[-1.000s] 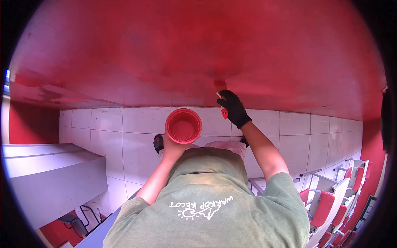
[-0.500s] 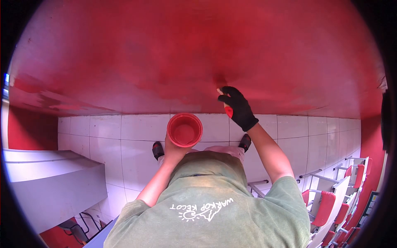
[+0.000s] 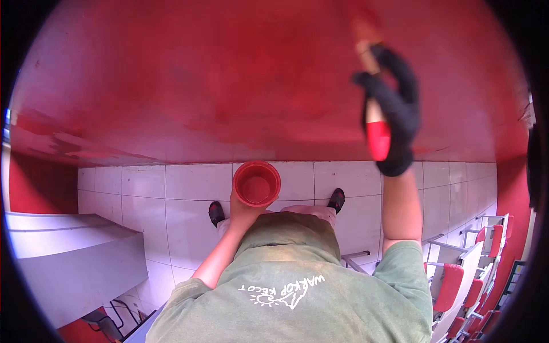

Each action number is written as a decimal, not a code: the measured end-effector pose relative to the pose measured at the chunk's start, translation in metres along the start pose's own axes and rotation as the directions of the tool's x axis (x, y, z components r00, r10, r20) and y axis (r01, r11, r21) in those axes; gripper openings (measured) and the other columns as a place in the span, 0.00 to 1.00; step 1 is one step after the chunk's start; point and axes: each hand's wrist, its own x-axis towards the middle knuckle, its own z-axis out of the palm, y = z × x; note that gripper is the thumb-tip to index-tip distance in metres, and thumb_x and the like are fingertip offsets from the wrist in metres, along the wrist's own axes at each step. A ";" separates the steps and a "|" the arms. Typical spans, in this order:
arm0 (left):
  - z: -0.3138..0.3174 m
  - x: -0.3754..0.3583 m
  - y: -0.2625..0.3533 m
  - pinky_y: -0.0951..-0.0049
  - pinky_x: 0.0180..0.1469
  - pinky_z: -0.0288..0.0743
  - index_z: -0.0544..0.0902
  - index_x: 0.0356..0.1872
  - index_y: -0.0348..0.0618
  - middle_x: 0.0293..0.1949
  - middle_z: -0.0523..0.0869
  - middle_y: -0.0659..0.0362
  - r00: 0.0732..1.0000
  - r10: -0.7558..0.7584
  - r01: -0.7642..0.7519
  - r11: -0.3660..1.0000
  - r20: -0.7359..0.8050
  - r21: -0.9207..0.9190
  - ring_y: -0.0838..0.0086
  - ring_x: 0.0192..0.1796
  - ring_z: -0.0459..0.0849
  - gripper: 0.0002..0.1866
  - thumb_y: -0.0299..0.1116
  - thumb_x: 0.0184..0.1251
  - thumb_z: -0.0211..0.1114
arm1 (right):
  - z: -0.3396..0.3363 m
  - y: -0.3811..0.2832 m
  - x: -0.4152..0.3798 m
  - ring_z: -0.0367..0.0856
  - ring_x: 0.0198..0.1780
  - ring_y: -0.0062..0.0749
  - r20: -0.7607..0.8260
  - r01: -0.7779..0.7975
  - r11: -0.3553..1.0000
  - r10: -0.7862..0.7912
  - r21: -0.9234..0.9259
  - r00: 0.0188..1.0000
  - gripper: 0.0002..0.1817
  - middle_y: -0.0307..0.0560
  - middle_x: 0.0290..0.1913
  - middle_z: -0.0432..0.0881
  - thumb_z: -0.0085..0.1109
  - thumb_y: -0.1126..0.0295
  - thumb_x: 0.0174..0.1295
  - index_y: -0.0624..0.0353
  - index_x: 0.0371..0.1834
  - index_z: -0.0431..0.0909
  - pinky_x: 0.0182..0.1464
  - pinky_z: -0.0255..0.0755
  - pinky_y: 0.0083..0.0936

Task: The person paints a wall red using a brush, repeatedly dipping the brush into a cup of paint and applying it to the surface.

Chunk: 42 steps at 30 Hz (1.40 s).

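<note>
Nearest is the person's green T-shirt [image 3: 297, 286] with white lettering, and the other things are placed from it. Just above its collar the bare left hand [image 3: 245, 210] is closed around the base of a red paint cup [image 3: 257, 183], held upright with wet red paint inside. Up and to the right of the shirt the right hand [image 3: 392, 111], in a black glove, is clenched on a red-handled paintbrush [image 3: 374, 123], its bristles against the red wall [image 3: 229, 74]. Beyond the cup lies the white tiled floor [image 3: 189, 188]; right of the shirt stand red chairs [image 3: 457, 286].
</note>
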 end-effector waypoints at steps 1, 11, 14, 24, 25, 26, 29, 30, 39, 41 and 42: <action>0.000 0.002 0.000 0.66 0.55 0.72 0.68 0.56 0.42 0.52 0.76 0.55 1.000 0.005 -0.005 1.000 -0.011 -0.006 0.67 0.54 0.76 0.41 0.33 0.37 0.81 | 0.033 -0.015 -0.038 0.73 0.56 0.49 0.175 -0.528 0.849 0.517 0.022 0.838 0.17 0.54 0.50 0.76 0.62 0.75 0.48 0.57 0.45 0.79 0.57 0.68 0.39; -0.005 0.000 -0.005 0.67 0.55 0.72 0.70 0.55 0.42 0.51 0.77 0.56 0.999 -0.041 0.041 0.999 -0.012 -0.005 0.68 0.54 0.77 0.39 0.32 0.38 0.80 | 0.063 -0.014 -0.164 0.73 0.54 0.45 0.626 -0.371 0.923 0.232 0.099 0.744 0.12 0.50 0.51 0.76 0.57 0.77 0.52 0.56 0.42 0.79 0.55 0.69 0.36; -0.007 0.004 -0.007 0.68 0.55 0.71 0.69 0.56 0.42 0.52 0.77 0.56 0.998 -0.065 0.066 0.997 0.019 -0.045 0.68 0.55 0.76 0.39 0.32 0.38 0.80 | 0.044 -0.006 -0.098 0.75 0.53 0.44 0.460 -0.427 0.880 0.298 0.206 0.837 0.13 0.51 0.50 0.77 0.56 0.78 0.51 0.56 0.41 0.79 0.56 0.70 0.35; 0.002 0.009 -0.002 0.67 0.56 0.72 0.69 0.56 0.41 0.52 0.78 0.55 1.000 0.018 -0.019 0.999 -0.007 -0.027 0.68 0.55 0.77 0.41 0.33 0.37 0.81 | 0.018 -0.011 -0.031 0.75 0.52 0.50 0.095 -0.127 0.982 0.141 -0.140 0.985 0.15 0.52 0.49 0.78 0.63 0.74 0.44 0.51 0.39 0.83 0.55 0.69 0.40; 0.002 0.009 -0.004 0.67 0.56 0.72 0.69 0.56 0.41 0.52 0.78 0.55 0.999 0.015 -0.016 0.999 -0.043 -0.029 0.68 0.55 0.77 0.41 0.33 0.37 0.81 | 0.033 -0.010 -0.053 0.74 0.53 0.50 0.162 -0.206 0.971 0.223 -0.118 0.961 0.14 0.51 0.50 0.77 0.63 0.73 0.46 0.50 0.39 0.82 0.56 0.68 0.41; 0.002 0.007 -0.007 0.67 0.56 0.72 0.69 0.56 0.42 0.52 0.78 0.55 0.999 0.018 -0.019 1.000 -0.040 -0.022 0.68 0.55 0.76 0.41 0.34 0.37 0.81 | 0.049 -0.010 -0.077 0.73 0.54 0.50 0.235 -0.282 0.954 0.299 -0.102 0.925 0.13 0.50 0.51 0.76 0.63 0.72 0.48 0.50 0.39 0.82 0.57 0.67 0.42; -0.001 0.007 -0.013 0.67 0.56 0.72 0.69 0.56 0.42 0.52 0.78 0.55 0.998 0.008 -0.009 1.000 -0.058 -0.027 0.68 0.55 0.76 0.40 0.34 0.37 0.81 | 0.079 -0.011 -0.155 0.71 0.57 0.51 0.439 -0.346 0.936 0.340 -0.070 0.832 0.13 0.52 0.54 0.74 0.60 0.70 0.52 0.50 0.42 0.80 0.59 0.65 0.44; 0.000 0.006 -0.014 0.68 0.56 0.71 0.69 0.56 0.41 0.52 0.78 0.54 0.999 0.000 -0.002 0.999 -0.040 -0.035 0.68 0.56 0.76 0.40 0.35 0.38 0.80 | 0.083 -0.013 -0.177 0.70 0.57 0.52 0.506 -0.403 0.913 0.375 -0.058 0.777 0.13 0.53 0.55 0.74 0.60 0.70 0.53 0.50 0.44 0.80 0.60 0.64 0.44; 0.001 0.012 -0.021 0.69 0.54 0.72 0.70 0.54 0.39 0.49 0.79 0.52 0.997 -0.033 0.022 0.988 -0.074 -0.152 0.68 0.53 0.78 0.38 0.36 0.38 0.80 | 0.070 -0.032 -0.274 0.74 0.53 0.47 0.513 -0.518 0.850 0.491 -0.102 0.704 0.09 0.55 0.50 0.76 0.54 0.76 0.60 0.60 0.43 0.78 0.55 0.68 0.33; 0.002 0.012 -0.022 0.68 0.55 0.72 0.70 0.54 0.39 0.49 0.79 0.51 0.994 -0.072 0.058 0.986 -0.080 -0.156 0.66 0.53 0.78 0.39 0.37 0.37 0.80 | 0.065 -0.038 -0.285 0.75 0.51 0.45 0.474 -0.583 0.808 0.548 -0.085 0.690 0.08 0.54 0.47 0.76 0.54 0.77 0.60 0.60 0.42 0.78 0.54 0.69 0.33; 0.003 0.012 -0.022 0.68 0.55 0.72 0.70 0.54 0.38 0.49 0.79 0.50 0.995 -0.092 0.084 0.985 -0.047 -0.148 0.65 0.53 0.79 0.40 0.38 0.36 0.80 | 0.063 -0.041 -0.288 0.76 0.48 0.44 0.405 -0.662 0.745 0.633 -0.085 0.660 0.07 0.53 0.45 0.77 0.53 0.79 0.60 0.60 0.40 0.78 0.52 0.70 0.32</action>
